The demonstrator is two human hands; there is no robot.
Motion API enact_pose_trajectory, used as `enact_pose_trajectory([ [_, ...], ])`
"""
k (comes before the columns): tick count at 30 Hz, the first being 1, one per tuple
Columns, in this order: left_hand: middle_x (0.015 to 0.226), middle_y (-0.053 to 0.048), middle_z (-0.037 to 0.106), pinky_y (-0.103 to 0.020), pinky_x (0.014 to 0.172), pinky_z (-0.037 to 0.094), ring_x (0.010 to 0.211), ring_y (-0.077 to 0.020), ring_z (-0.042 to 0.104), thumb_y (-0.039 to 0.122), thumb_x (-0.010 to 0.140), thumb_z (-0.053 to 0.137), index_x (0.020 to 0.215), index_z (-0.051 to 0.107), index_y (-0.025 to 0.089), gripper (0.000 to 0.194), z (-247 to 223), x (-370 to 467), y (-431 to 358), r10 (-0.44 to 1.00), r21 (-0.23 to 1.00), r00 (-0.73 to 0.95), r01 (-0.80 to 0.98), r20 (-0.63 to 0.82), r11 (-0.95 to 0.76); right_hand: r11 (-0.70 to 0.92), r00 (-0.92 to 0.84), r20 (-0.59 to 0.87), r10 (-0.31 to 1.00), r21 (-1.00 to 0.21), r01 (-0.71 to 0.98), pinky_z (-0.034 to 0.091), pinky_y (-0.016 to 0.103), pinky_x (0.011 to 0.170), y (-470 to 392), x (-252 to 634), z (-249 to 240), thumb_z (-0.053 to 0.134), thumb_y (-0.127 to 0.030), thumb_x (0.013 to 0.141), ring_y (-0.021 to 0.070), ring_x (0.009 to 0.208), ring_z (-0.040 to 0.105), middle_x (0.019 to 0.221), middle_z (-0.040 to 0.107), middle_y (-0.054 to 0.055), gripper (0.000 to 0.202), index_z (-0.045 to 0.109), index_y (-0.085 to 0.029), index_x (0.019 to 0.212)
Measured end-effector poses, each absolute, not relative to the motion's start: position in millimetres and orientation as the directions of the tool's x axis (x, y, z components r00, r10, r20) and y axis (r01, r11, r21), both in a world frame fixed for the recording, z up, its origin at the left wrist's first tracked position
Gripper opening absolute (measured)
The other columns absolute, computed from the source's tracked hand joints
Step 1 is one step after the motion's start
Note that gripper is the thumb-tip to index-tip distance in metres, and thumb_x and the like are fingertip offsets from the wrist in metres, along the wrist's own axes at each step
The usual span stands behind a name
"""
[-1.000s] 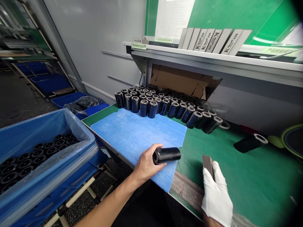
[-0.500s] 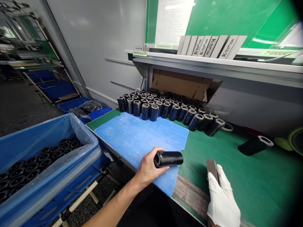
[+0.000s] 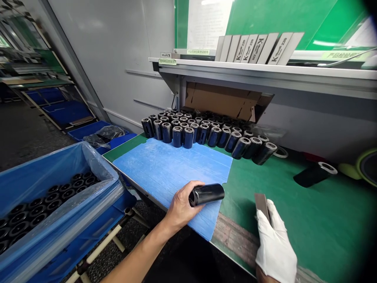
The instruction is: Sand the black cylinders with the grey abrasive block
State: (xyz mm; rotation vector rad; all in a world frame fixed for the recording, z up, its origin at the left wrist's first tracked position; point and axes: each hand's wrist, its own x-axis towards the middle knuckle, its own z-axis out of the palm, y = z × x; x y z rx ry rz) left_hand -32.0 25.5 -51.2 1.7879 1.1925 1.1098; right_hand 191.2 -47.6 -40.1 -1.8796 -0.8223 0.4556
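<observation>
My bare left hand (image 3: 182, 205) is wrapped round the near end of a glossy black metal cylinder (image 3: 210, 193). The cylinder lies nearly level above the blue mat (image 3: 173, 169), its recessed round end facing my palm. In a white glove, my right hand (image 3: 275, 243) grips a flat grey-brown sanding block (image 3: 261, 205) between thumb and fingers, above the green table top (image 3: 324, 220). The block and the cylinder are apart. Behind the mat, several similar black cylinders (image 3: 188, 137) stand upright in close rows. One more cylinder (image 3: 315, 174) stands alone at the right.
On the left, a blue crate (image 3: 103, 169) lined with clear plastic holds several black cylinders. A white shelf (image 3: 235, 67) crosses above the table, bearing a row of grey blocks (image 3: 256, 49) marked 220. A cardboard piece (image 3: 220, 100) leans beneath it. A round green-rimmed object (image 3: 361, 167) is at far right.
The view has shifted slightly. In my left hand, the cylinder's far end has tilted up a little. Both hands keep their holds.
</observation>
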Motion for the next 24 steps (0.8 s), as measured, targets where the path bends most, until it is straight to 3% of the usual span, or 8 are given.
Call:
enact_pose_trajectory([
  [3, 0.115, 0.003, 0.068, -0.027, 0.092, 0.049, 0.105, -0.0182, 0.066, 0.014, 0.071, 0.079, 0.121, 0.058, 0.029, 0.056, -48, -32, 25, 0.949, 0.862, 0.192, 0.403, 0.25, -0.309, -0.267, 0.706, 0.047, 0.706, -0.906, 0.327, 0.026, 0.055, 0.124, -46, 188, -42, 0.051, -0.069, 0.087, 0.0337, 0.141, 0.042, 0.154, 0.046, -0.002, 0.071, 0.049, -0.034, 0.149],
  [8, 0.103, 0.003, 0.069, -0.03, 0.081, 0.052, 0.092, -0.0191, 0.067, 0.02, 0.07, 0.08, 0.115, 0.058, 0.027, 0.05, -43, -30, 24, 0.963, 0.825, 0.195, 0.5, 0.188, -0.262, -0.16, 0.639, 0.169, 0.751, -0.891, 0.424, 0.023, 0.053, 0.125, -48, 179, -53, 0.049, -0.072, 0.087, 0.0319, 0.144, 0.039, 0.156, 0.043, 0.003, 0.081, 0.045, -0.027, 0.153],
  [11, 0.117, 0.0, 0.071, -0.035, 0.093, 0.054, 0.105, -0.0222, 0.068, 0.02, 0.071, 0.079, 0.123, 0.061, 0.028, 0.056, -45, -28, 25, 0.96, 0.818, 0.205, 0.507, 0.192, -0.272, -0.066, 0.549, 0.296, 0.782, -0.836, 0.545, 0.025, 0.053, 0.125, -47, 170, -63, 0.048, -0.063, 0.095, 0.0297, 0.145, 0.039, 0.158, 0.04, 0.004, 0.07, 0.042, -0.027, 0.154],
  [14, 0.128, 0.0, 0.071, -0.036, 0.106, 0.051, 0.117, -0.0232, 0.067, 0.017, 0.069, 0.079, 0.128, 0.064, 0.028, 0.061, -49, -27, 26, 0.938, 0.824, 0.256, 0.461, 0.234, -0.331, 0.044, 0.321, 0.454, 0.831, -0.63, 0.776, 0.035, 0.049, 0.12, -36, 153, -61, 0.043, -0.045, 0.103, 0.0284, 0.144, 0.04, 0.16, 0.037, 0.007, 0.052, 0.046, -0.025, 0.151],
  [17, 0.125, -0.002, 0.073, -0.035, 0.105, 0.054, 0.114, -0.0231, 0.069, 0.014, 0.067, 0.079, 0.125, 0.068, 0.025, 0.06, -53, -26, 27, 0.923, 0.83, 0.284, 0.423, 0.259, -0.363, 0.102, 0.094, 0.456, 0.885, -0.385, 0.917, 0.042, 0.049, 0.114, -19, 136, -47, 0.037, -0.026, 0.104, 0.0309, 0.148, 0.033, 0.158, 0.041, 0.009, 0.042, 0.054, -0.023, 0.143],
  [21, 0.125, -0.003, 0.073, -0.036, 0.104, 0.056, 0.113, -0.0245, 0.07, 0.012, 0.067, 0.077, 0.126, 0.068, 0.024, 0.061, -54, -26, 28, 0.924, 0.838, 0.265, 0.406, 0.274, -0.365, 0.07, 0.001, 0.447, 0.895, -0.143, 0.987, 0.053, 0.046, 0.1, -14, 126, -34, 0.034, -0.018, 0.102, 0.0335, 0.147, 0.034, 0.153, 0.046, 0.013, 0.044, 0.054, -0.019, 0.142],
  [24, 0.126, -0.003, 0.073, -0.037, 0.104, 0.056, 0.114, -0.0248, 0.07, 0.011, 0.068, 0.075, 0.127, 0.068, 0.025, 0.061, -56, -25, 30, 0.92, 0.837, 0.278, 0.4, 0.277, -0.373, 0.059, -0.007, 0.445, 0.895, -0.105, 0.993, 0.056, 0.044, 0.094, -16, 126, -31, 0.034, -0.017, 0.101, 0.0334, 0.144, 0.039, 0.146, 0.053, 0.014, 0.042, 0.058, -0.018, 0.136],
])
